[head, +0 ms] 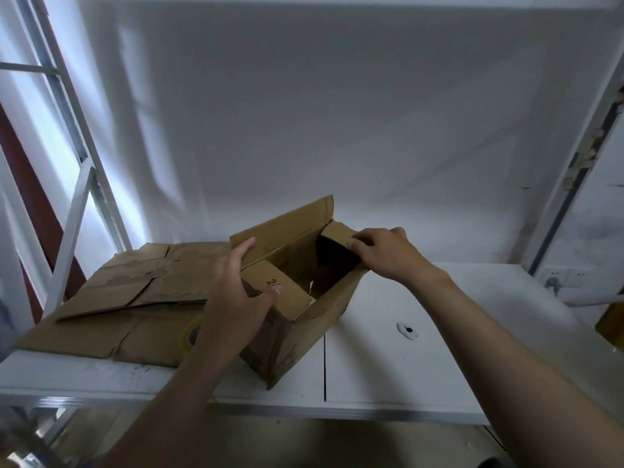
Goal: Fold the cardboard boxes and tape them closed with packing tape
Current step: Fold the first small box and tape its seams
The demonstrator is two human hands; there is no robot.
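An open brown cardboard box (pixel 297 336) stands on the white table (pixel 422 366), its long back flap raised. My left hand (pixel 236 298) grips the near end flap, thumb on its inner face and fingers reaching up to the back flap. My right hand (pixel 388 255) pinches the far end flap (pixel 336 233) and holds it bent inward over the box's dark inside. A roll of clear packing tape (pixel 190 332) lies on the flat cardboard, mostly hidden behind my left wrist.
Several flattened cardboard boxes (pixel 118 298) lie stacked at the table's left. A small white round fitting (pixel 407 331) sits right of the box. White metal frame posts (pixel 77 211) rise at left and right; a wall socket (pixel 564 276) is at far right.
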